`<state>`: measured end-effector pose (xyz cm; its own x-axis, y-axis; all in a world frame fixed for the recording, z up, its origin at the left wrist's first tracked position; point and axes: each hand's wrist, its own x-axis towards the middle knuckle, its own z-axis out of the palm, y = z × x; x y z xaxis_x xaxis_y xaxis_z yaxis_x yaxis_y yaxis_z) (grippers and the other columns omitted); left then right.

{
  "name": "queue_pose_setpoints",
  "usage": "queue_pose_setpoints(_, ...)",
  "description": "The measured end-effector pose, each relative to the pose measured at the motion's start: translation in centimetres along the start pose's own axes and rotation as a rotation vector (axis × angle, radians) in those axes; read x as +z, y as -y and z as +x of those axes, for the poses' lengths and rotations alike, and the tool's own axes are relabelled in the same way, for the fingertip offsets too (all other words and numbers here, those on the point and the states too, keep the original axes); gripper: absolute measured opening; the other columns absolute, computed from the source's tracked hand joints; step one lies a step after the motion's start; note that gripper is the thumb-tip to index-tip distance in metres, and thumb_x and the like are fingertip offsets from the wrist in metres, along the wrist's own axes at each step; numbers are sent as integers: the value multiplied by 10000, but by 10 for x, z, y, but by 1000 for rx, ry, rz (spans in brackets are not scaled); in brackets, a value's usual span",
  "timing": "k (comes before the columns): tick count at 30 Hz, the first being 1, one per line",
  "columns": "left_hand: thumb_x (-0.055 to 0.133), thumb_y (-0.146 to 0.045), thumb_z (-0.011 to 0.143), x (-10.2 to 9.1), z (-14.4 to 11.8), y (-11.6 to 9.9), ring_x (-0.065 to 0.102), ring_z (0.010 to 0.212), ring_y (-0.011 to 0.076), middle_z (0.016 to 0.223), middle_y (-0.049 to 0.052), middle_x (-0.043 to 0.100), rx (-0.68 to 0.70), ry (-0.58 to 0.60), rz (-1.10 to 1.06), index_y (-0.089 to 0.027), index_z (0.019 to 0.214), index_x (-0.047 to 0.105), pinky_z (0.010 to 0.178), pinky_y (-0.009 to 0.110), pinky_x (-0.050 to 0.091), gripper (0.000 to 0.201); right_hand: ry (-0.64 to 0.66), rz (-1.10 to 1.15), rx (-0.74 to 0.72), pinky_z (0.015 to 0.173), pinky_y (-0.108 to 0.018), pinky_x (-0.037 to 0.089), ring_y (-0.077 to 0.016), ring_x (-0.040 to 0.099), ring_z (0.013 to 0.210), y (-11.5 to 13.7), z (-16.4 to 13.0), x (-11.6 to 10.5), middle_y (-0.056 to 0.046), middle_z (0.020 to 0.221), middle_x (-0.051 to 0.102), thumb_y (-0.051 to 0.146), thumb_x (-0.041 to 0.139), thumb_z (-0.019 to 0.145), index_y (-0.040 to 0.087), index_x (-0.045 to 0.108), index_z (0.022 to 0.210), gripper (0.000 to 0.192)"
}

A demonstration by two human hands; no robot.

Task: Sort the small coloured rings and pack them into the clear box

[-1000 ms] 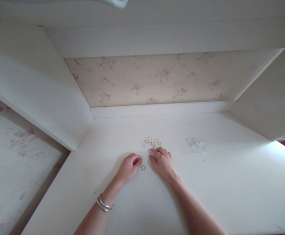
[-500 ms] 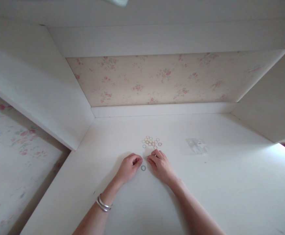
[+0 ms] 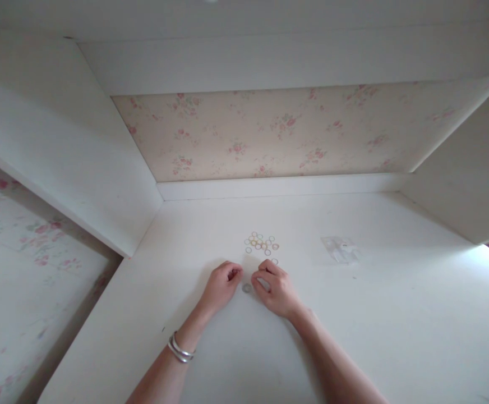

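My left hand (image 3: 222,286) rests on the white desk (image 3: 354,314) with its fingers curled in and nothing visible in them. My right hand (image 3: 275,287) lies just to its right, thumb and forefinger bent close together. A small grey ring (image 3: 247,288) lies flat on the desk between the two hands, almost touching the right fingertips. Just beyond the hands sits a cluster of several small pale coloured rings (image 3: 261,243). One loose ring (image 3: 275,261) lies apart from the cluster, by my right knuckles. I cannot see whether anything tiny is pinched in either hand.
A small clear plastic bag (image 3: 339,249) lies on the desk to the right of the rings. White side panels and a floral back wall (image 3: 286,134) enclose the desk. Two silver bangles (image 3: 179,350) circle my left wrist.
My right hand has pulled back from the ring cluster toward the grey ring and curled its fingers. One ring now lies apart from the cluster. The left hand has barely moved.
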<state>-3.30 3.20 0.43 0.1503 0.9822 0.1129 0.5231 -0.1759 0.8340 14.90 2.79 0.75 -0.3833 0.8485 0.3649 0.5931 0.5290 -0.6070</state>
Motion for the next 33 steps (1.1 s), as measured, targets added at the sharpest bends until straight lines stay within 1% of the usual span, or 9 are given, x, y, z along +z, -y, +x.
queue_pose_setpoints(5, 472, -260, 847, 7, 6, 3, 586, 740, 141, 843, 33, 642, -24, -63, 94, -180, 855, 636, 708, 248, 446, 182, -298, 93, 231, 575, -224, 408, -115, 521, 660, -16, 7, -1, -31, 791, 571, 332, 454, 864, 211, 681, 824, 260)
queue_pose_setpoints(7, 475, -260, 848, 10, 12, 3, 592, 744, 140, 864, 34, 646, -32, -74, 151, -185, 875, 636, 714, 249, 444, 180, -405, 127, 304, 568, -233, 402, -113, 503, 623, -23, 11, -2, -23, 756, 570, 359, 466, 851, 206, 688, 814, 273)
queue_pose_setpoints(10, 485, -260, 849, 16, 24, -2, 602, 773, 145, 919, 36, 649, -46, -75, 239, -202, 956, 624, 732, 255, 441, 184, -519, 182, 401, 597, -256, 400, -122, 489, 608, -34, 16, -5, -16, 721, 563, 384, 494, 824, 198, 696, 786, 277)
queue_pose_setpoints(13, 498, -260, 845, 23, 36, -10, 607, 816, 171, 953, 47, 646, -72, -67, 347, -219, 1035, 600, 745, 272, 431, 220, -589, 263, 509, 607, -269, 393, -137, 498, 628, -44, 20, -11, -21, 727, 571, 378, 516, 798, 190, 696, 765, 262)
queue_pose_setpoints(17, 493, -257, 851, 28, 44, -15, 607, 822, 183, 1009, 60, 633, -92, -54, 467, -230, 1050, 589, 727, 275, 410, 223, -621, 341, 568, 648, -281, 392, -158, 523, 695, -52, 22, -16, -40, 776, 599, 369, 525, 782, 182, 696, 766, 253)
queue_pose_setpoints(24, 452, -232, 877, 25, 39, -9, 597, 828, 175, 912, 53, 634, -77, 5, 469, -203, 840, 597, 720, 268, 395, 153, -561, 358, 536, 650, -283, 386, -158, 520, 695, -53, 23, -11, -39, 789, 602, 376, 533, 783, 188, 697, 780, 250)
queue_pose_setpoints(26, 454, -219, 876, 22, 33, -8, 588, 836, 168, 902, 50, 625, -51, 6, 410, -193, 822, 582, 736, 265, 401, 141, -552, 353, 534, 651, -282, 386, -156, 521, 693, -53, 23, -10, -38, 789, 600, 377, 528, 788, 187, 698, 786, 255)
queue_pose_setpoints(30, 423, -247, 900, 15, 10, -9, 567, 819, 162, 857, 43, 590, 68, -18, 232, -183, 842, 551, 746, 268, 424, 155, -537, 337, 541, 647, -279, 389, -152, 519, 680, -54, 23, -10, -34, 765, 592, 389, 528, 784, 186, 703, 787, 268)
queue_pose_setpoints(33, 417, -260, 909, 9, -10, -11, 556, 773, 143, 852, 30, 561, 136, 62, 166, -189, 835, 543, 727, 258, 438, 163, -532, 324, 535, 650, -277, 392, -151, 520, 680, -54, 24, -9, -34, 752, 592, 401, 534, 778, 180, 706, 779, 280)
